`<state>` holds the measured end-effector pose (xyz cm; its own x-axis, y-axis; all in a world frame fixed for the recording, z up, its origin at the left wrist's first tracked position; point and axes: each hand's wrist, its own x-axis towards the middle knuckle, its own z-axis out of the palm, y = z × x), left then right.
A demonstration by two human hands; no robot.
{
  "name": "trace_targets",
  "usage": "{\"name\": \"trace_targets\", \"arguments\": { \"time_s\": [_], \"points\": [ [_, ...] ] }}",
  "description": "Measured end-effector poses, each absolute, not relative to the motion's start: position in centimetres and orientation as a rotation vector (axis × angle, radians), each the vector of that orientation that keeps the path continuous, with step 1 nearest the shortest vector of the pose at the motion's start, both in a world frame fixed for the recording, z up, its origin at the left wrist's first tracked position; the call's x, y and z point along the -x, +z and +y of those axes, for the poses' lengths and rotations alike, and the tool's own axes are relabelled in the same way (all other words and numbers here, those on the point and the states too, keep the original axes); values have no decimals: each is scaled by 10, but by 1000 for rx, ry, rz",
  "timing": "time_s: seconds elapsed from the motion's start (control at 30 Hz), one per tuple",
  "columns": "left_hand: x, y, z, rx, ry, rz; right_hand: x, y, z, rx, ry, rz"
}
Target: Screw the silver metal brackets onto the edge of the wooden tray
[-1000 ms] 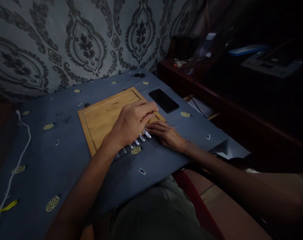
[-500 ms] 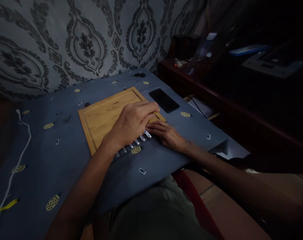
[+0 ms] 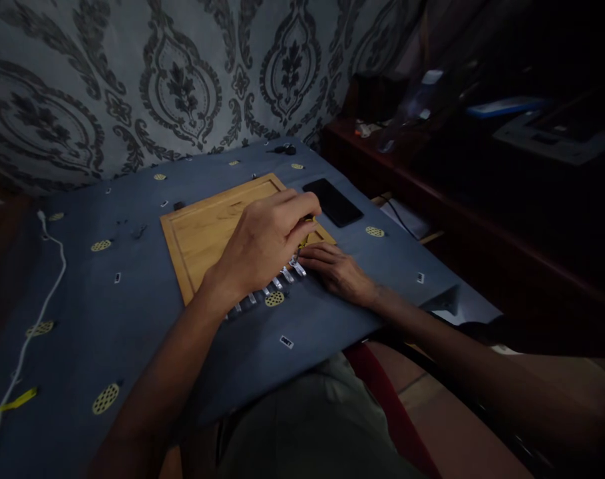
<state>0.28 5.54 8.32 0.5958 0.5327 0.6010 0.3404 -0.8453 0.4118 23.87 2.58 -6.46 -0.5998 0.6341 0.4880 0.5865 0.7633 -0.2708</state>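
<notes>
A wooden board (image 3: 207, 229) lies on a blue patterned cloth (image 3: 107, 319). Along its near edge runs a row of several small silver-tipped pieces (image 3: 277, 283). My left hand (image 3: 267, 243) hovers over the board's near right corner, fingers bent and pinched together at the tips; what they hold is hidden. My right hand (image 3: 335, 269) rests flat on the cloth at the right end of the row, fingertips touching the last piece.
A black phone (image 3: 333, 201) lies right of the board. A white cable (image 3: 32, 319) trails down the left side. Small dark bits (image 3: 285, 149) sit at the far edge. Dark wooden furniture (image 3: 456, 199) with clutter stands to the right. Patterned wall behind.
My left hand has lifted slightly and moved a little away toward the board's right corner. My right hand has stayed at the row's end. The view shifted slightly.
</notes>
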Motion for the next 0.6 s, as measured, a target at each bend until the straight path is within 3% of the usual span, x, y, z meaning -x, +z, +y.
{"name": "trace_targets", "arguments": {
  "time_s": [0.6],
  "points": [
    [-6, 77, 57, -2584, 1070, 807, -239, -65, 26, 908, 113, -2391]
  ]
}}
